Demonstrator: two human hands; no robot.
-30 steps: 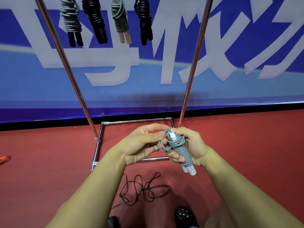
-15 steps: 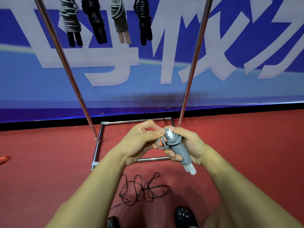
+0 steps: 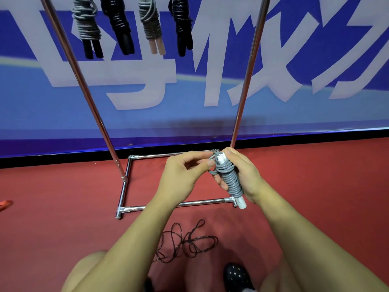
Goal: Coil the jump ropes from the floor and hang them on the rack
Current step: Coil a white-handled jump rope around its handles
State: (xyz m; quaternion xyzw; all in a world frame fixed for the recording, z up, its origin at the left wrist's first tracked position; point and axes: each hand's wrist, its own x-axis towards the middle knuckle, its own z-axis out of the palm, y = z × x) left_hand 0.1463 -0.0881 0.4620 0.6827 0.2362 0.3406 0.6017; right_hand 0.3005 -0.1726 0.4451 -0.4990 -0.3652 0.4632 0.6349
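Observation:
My right hand [image 3: 244, 175] grips a grey jump rope [image 3: 230, 182] coiled tightly round its two white handles, held upright in front of me. My left hand [image 3: 183, 175] pinches the loose grey loop at the top of the coil, next to the handle tips. A dark jump rope [image 3: 185, 241] lies tangled on the red floor between my arms. The chrome rack [image 3: 244, 81] stands ahead, and several coiled ropes [image 3: 151, 24] hang from its top, which is out of frame.
The rack's rectangular base [image 3: 126, 182] lies on the red floor just beyond my hands. A blue banner wall [image 3: 294, 60] stands behind it. My black dotted shoe [image 3: 237, 277] is at the bottom. Something orange [image 3: 5, 204] pokes in at the left edge.
Both hands have risen slightly with the coil. My left fingers have shifted up to the loop at the top of the handles.

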